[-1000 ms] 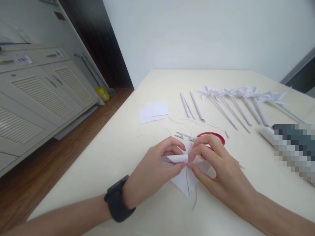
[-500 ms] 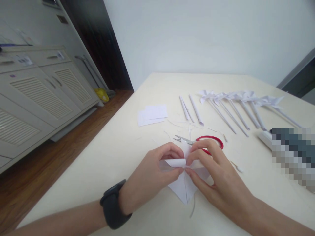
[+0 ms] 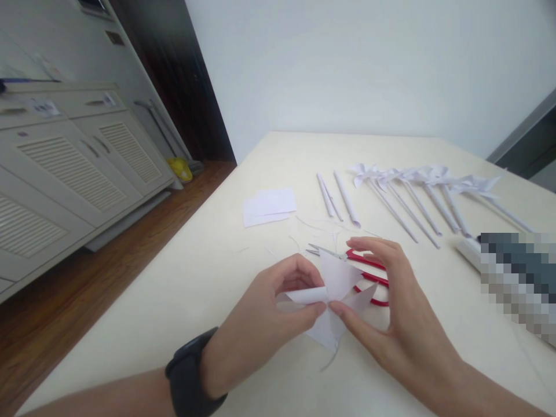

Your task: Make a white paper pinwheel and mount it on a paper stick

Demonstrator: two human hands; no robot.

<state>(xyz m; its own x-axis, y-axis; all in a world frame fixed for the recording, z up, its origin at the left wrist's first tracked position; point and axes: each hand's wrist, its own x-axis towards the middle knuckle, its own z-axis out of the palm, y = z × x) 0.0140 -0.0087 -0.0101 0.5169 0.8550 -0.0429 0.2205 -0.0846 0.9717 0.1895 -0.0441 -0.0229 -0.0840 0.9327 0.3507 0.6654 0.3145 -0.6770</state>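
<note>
Left hand (image 3: pixel 264 318) pinches a curled flap of the white paper square (image 3: pixel 334 289); right hand (image 3: pixel 391 324), fingers spread, touches its centre. Palms hide the paper's lower edges; one free corner points away toward the red scissors (image 3: pixel 365 272).

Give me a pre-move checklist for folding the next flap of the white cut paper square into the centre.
1. Left hand pinches the curled flap of the white cut paper square at the centre: ok.
2. Right hand fingertips on the paper: thumb touches, the rest cannot tell.
3. Next flap free and raised: ok.
4. Red-handled metal scissors apart from the paper: not ok, partly under it.
5. Beige table around the paper free of scraps: not ok, thin paper slivers nearby.
</note>
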